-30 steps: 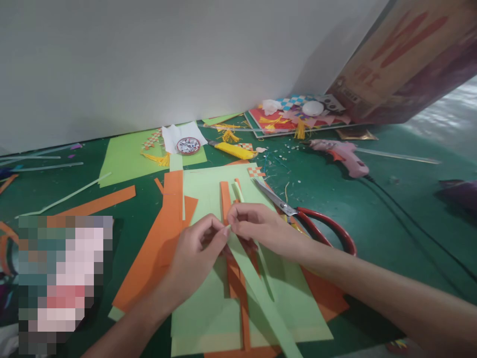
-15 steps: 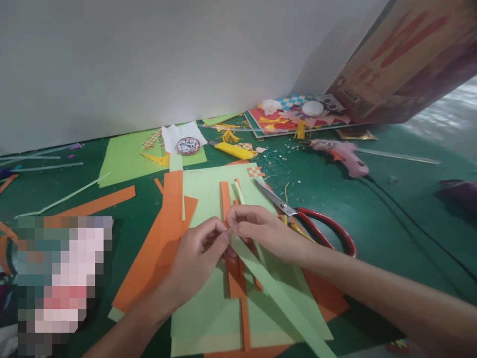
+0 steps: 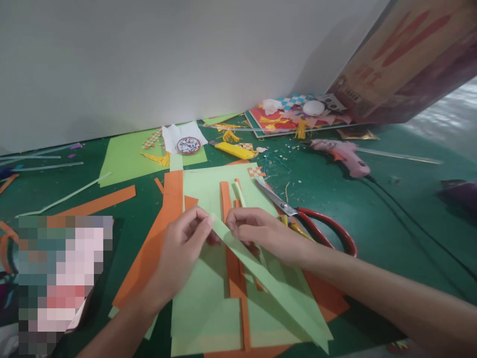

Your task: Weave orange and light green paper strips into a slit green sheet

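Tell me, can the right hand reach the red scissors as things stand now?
Probably yes: the scissors lie just beside the right hand, nothing between them, but that hand is pinching the green strip.

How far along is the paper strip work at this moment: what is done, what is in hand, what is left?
Done: cut orange strips lie on the green sheet, with the scissors set down beside it. In hand: the left hand and right hand pinch one end of a green strip, lifted over the sheet. Left: the orange strips seem loose, nothing woven yet.
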A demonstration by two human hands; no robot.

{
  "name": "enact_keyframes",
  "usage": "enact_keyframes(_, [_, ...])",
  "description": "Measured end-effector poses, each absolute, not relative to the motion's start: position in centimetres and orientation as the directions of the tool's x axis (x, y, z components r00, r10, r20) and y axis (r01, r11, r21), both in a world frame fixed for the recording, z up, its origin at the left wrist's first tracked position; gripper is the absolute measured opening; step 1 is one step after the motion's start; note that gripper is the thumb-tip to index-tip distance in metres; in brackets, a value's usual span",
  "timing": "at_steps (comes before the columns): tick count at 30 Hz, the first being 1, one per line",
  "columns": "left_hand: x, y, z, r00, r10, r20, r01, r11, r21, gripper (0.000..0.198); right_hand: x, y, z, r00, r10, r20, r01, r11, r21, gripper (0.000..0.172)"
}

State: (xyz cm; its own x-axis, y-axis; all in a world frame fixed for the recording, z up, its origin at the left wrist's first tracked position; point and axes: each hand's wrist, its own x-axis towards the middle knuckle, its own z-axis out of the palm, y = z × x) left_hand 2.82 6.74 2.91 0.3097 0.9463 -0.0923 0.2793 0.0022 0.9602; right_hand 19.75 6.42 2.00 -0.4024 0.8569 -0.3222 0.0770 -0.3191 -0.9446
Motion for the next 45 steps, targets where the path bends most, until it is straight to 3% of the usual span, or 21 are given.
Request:
enact_keyframes(3, [2.87,6.77,2.99,0.294,0.952,-0.086,0.256,0.008,0.967,0.024,19.75,6.39,2.05,-0.407,0.857,-0.315,0.082,-0.309,-0.947,0.001])
enact_keyframes(9, [3.21,6.51,2.68,0.385,0.893,-0.232,0.291,0.121,0.949,0.022,19.84,6.36,2.01,-0.428,0.860,-0.279,0.065,-0.278,-0.958,0.004])
enact_keyframes(19, [2.63,7.02,2.82,0.250,0.958,-0.143,0.300,0.063,0.952,0.026,19.86,6.31,2.22,-0.407,0.862,-0.302,0.096,-0.289,-0.953,0.002])
enact_keyframes(26, [2.94,6.82,2.78,0.346,0.916,-0.201,0.343,0.076,0.936,0.022,19.75,6.38,2.09,-0.404,0.862,-0.306,0.078,-0.301,-0.950,0.003])
enact_keyframes(33, [2.62,7.12,2.72,0.241,0.959,-0.152,0.323,0.069,0.944,0.025,19.83,6.35,2.19,-0.416,0.852,-0.317,0.106,-0.301,-0.948,0.004])
enact_keyframes(40, [2.93,6.90,2.78,0.344,0.916,-0.204,0.324,0.089,0.942,0.022,19.92,6.30,2.17,-0.415,0.855,-0.311,0.106,-0.295,-0.950,0.005])
enact_keyframes(45, [2.62,7.15,2.87,0.198,0.970,-0.141,0.320,0.072,0.945,0.027,20.00,6.33,2.04,-0.423,0.850,-0.313,0.106,-0.296,-0.949,0.004])
